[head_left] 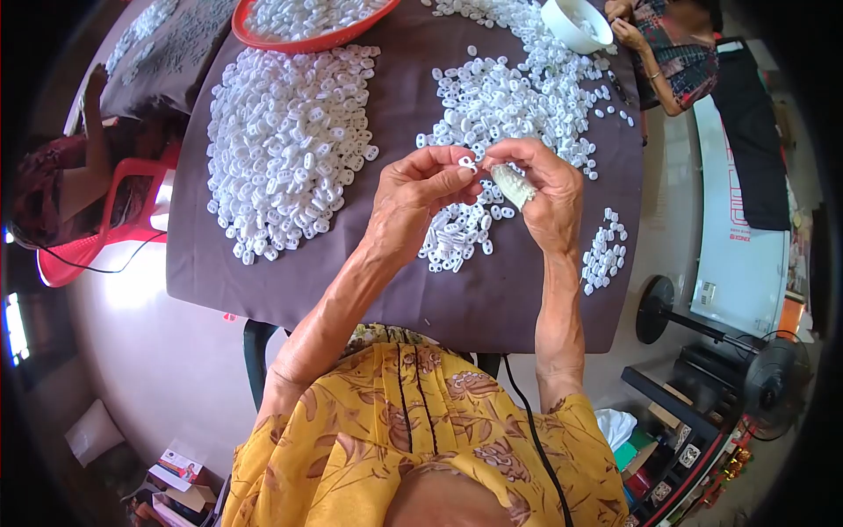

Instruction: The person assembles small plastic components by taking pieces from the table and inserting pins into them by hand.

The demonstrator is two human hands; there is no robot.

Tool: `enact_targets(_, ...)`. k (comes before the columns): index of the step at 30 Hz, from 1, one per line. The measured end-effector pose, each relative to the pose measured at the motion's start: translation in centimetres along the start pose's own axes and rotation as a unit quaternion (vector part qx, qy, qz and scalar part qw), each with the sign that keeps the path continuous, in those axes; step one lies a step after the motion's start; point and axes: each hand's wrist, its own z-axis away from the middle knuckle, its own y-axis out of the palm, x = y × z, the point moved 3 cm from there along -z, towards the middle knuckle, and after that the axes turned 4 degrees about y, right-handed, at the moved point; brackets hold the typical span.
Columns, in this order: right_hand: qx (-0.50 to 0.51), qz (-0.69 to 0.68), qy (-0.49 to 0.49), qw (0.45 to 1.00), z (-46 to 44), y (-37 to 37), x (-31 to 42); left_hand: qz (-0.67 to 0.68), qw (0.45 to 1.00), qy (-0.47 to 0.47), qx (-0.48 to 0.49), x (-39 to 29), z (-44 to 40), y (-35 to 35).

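Between the thumb and index finger of my left hand (421, 189) is a small white piece with holes (467, 162). My right hand (544, 189) is beside it, its thumb and index finger bent close to the piece, with a pale cloth-like wrap (513, 187) at one finger. What its fingertips grip is too small to make out. Loose white pieces (452, 237) lie under and behind both hands. A large pile of white pieces (290, 145) spreads to the left.
A red basin (320, 39) and a white bowl (575, 26) hold more pieces on the brown-covered table (386, 294). A small group of pieces (604, 255) is at the right edge. Other people sit at upper left and upper right. A black fan (773, 386) stands at right.
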Motion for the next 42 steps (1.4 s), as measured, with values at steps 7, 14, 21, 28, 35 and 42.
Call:
enact_targets(7, 0.010, 0.039, -0.039, 0.998, -0.2, 0.5, 2.0, -0.021, 0.999, 0.036, 0.001, -1.3, 1.1, 0.8)
enact_targets(14, -0.008, 0.057, -0.052, 0.997, -0.1, 0.8, 2.2, -0.031, 0.998, 0.061, 0.001, -1.6, 1.3, 1.0)
enact_targets(21, -0.012, 0.057, -0.061, 0.996, 0.1, 0.9, 2.0, -0.059, 0.996, 0.065, -0.003, -1.6, 1.4, 1.0)
enact_targets(28, -0.017, 0.111, -0.109, 0.988, 0.1, 0.9, 1.6, -0.097, 0.992, 0.071, -0.045, -1.2, 1.2, 0.8)
enact_targets(35, -0.036, 0.136, -0.158, 0.977, 0.4, 1.1, 2.1, -0.121, 0.987, 0.095, -0.045, -1.3, 1.5, 1.4)
enact_targets(42, -0.014, 0.129, -0.156, 0.979, 0.8, 1.4, 1.7, -0.129, 0.984, 0.114, -0.047, -1.2, 1.6, 1.1)
